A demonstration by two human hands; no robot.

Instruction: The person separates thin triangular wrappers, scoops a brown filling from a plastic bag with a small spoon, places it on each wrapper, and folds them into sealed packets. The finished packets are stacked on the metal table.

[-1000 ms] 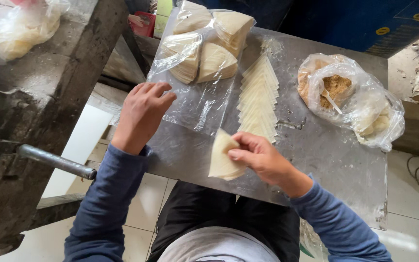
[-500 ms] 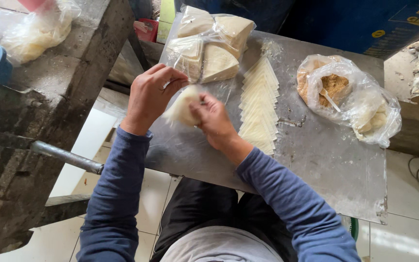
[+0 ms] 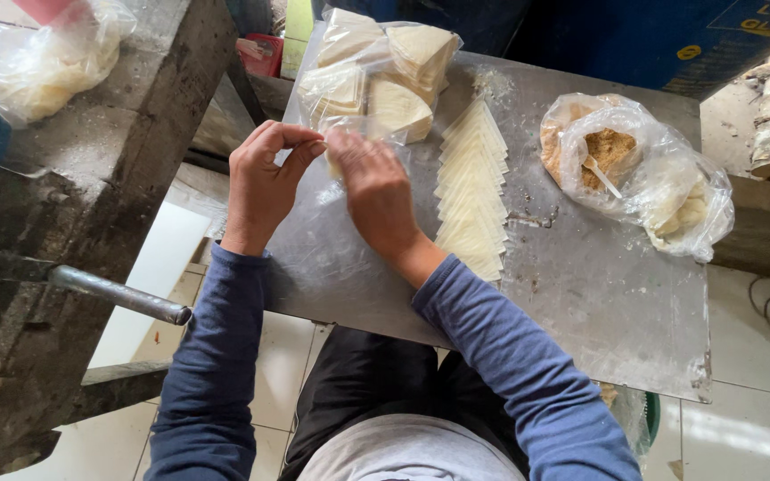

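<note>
Two hands pinch one wrapper at the bag's edge

Nearest the camera, blue sleeves (image 3: 492, 356) reach out over the steel counter (image 3: 599, 312). Both hands meet above its left part. The left hand (image 3: 265, 183) has thumb and forefinger pinched shut, and the right hand (image 3: 376, 191) curls its fingers closed opposite; between them sits a small pale wrapper piece (image 3: 333, 165), mostly hidden by the right hand, so I cannot tell exactly how it is folded or whether filling lies inside. It is held just above the counter, touching the near edge of the clear plastic bag (image 3: 376, 80).

Just beside the right hand lies an overlapped row of wrappers (image 3: 472, 191), flat and unfolded; judging by it, much of the folding looks undone. Farther right, a knotted plastic bag of crumbly brown filling (image 3: 612, 156) with a white spoon handle sits well apart from the hands.

Beyond the hands, the clear plastic bag already holds several folded triangles, the finished share as far as can be seen.
</note>
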